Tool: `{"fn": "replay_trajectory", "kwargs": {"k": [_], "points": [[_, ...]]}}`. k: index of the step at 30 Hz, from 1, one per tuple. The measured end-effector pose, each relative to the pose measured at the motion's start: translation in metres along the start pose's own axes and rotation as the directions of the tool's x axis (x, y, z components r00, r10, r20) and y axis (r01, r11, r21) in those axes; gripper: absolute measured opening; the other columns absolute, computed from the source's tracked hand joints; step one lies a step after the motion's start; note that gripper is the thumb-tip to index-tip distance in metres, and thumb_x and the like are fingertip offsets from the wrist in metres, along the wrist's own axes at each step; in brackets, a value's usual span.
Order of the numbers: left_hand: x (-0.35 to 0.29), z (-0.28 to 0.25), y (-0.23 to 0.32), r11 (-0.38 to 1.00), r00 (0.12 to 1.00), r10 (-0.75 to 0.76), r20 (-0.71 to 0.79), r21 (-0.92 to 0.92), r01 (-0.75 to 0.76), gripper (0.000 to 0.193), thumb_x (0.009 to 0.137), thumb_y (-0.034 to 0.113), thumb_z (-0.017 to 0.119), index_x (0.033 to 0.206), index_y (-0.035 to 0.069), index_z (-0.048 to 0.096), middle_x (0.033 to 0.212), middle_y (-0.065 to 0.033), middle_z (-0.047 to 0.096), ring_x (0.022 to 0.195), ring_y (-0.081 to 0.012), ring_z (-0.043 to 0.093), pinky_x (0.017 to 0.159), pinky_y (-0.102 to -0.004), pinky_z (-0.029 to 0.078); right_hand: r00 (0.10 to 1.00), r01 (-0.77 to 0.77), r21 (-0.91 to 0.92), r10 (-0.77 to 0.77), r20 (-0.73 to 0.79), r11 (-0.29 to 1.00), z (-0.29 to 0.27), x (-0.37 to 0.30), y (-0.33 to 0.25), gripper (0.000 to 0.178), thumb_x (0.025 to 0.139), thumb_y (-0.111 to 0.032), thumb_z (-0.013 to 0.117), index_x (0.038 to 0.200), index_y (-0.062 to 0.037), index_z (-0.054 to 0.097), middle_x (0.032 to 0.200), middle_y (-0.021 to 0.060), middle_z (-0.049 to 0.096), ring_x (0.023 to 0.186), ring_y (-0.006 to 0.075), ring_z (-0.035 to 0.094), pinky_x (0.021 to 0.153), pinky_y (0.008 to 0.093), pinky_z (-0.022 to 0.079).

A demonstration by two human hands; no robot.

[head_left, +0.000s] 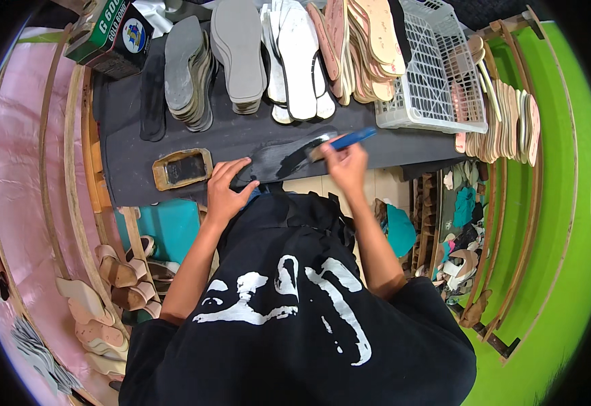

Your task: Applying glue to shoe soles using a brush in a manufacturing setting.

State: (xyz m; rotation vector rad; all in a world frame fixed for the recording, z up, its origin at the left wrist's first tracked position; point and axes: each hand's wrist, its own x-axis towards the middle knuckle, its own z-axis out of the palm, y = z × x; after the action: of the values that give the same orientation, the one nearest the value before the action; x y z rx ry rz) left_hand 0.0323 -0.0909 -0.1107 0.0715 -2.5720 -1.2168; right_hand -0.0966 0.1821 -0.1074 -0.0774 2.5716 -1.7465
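A black shoe sole (278,157) lies flat on the dark work table, with a wet, shiny coat over part of its upper face. My left hand (225,193) grips its left end, thumb at the near edge and fingers at the far side. In my right hand (348,168) is a brush with a blue handle (353,139). Its bristles touch the sole towards the right end, beside a glossy patch. Just left of my left hand sits a small tan container (182,169) with a dark inside.
Along the back stand stacks of grey soles (188,74), white soles (298,64) and beige insoles (373,40). A green and black can (109,40) is at the far left, a white plastic basket (430,118) at the right. Wooden racks with shoe parts (505,122) flank both sides.
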Motion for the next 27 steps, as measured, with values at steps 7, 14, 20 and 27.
{"fn": "replay_trajectory", "kwargs": {"k": [7, 14, 20, 27], "points": [[-0.003, -0.006, -0.004, 0.999, 0.999, -0.020, 0.044, -0.044, 0.022, 0.053, 0.076, 0.008, 0.092, 0.126, 0.005, 0.076, 0.129, -0.0118, 0.077, 0.113, -0.0316, 0.070, 0.096, -0.0399, 0.057, 0.997, 0.063, 0.056, -0.065, 0.041, 0.996, -0.008, 0.006, -0.002, 0.014, 0.091, -0.010, 0.084, 0.096, 0.0005, 0.076, 0.085, 0.0109, 0.078, 0.073, 0.0143, 0.073, 0.067, 0.0314, 0.059], [-0.002, -0.003, -0.007, 0.999, 0.999, 0.025, 0.040, -0.030, -0.024, 0.053, 0.076, 0.006, 0.091, 0.126, 0.004, 0.075, 0.129, -0.0132, 0.077, 0.113, -0.0320, 0.070, 0.093, -0.0395, 0.059, 0.988, 0.112, -0.007, -0.112, -0.103, 0.994, 0.001, -0.007, 0.000, 0.009, 0.091, -0.005, 0.081, 0.095, 0.0009, 0.075, 0.084, 0.0123, 0.077, 0.073, 0.0201, 0.074, 0.072, 0.0350, 0.059], [-0.003, -0.005, -0.006, 0.999, 0.999, 0.037, 0.018, -0.007, -0.037, 0.054, 0.075, 0.006, 0.091, 0.126, 0.003, 0.075, 0.128, -0.0138, 0.077, 0.113, -0.0320, 0.071, 0.093, -0.0393, 0.059, 0.880, 0.464, -0.115, -0.441, 0.178, 0.878, -0.008, -0.005, -0.016, 0.007, 0.088, -0.002, 0.080, 0.091, 0.0012, 0.075, 0.091, 0.0154, 0.075, 0.081, 0.0344, 0.075, 0.074, 0.0406, 0.059], [-0.004, -0.002, -0.012, 0.993, 0.993, 0.116, -0.021, -0.001, -0.116, 0.056, 0.076, 0.008, 0.091, 0.129, 0.003, 0.074, 0.129, -0.0145, 0.077, 0.112, -0.0339, 0.071, 0.098, -0.0414, 0.057, 0.891, 0.451, -0.248, -0.451, 0.059, 0.857, -0.027, 0.005, -0.016, 0.007, 0.088, 0.000, 0.080, 0.092, 0.0013, 0.074, 0.091, 0.0149, 0.075, 0.076, 0.0311, 0.074, 0.067, 0.0386, 0.057]]}}
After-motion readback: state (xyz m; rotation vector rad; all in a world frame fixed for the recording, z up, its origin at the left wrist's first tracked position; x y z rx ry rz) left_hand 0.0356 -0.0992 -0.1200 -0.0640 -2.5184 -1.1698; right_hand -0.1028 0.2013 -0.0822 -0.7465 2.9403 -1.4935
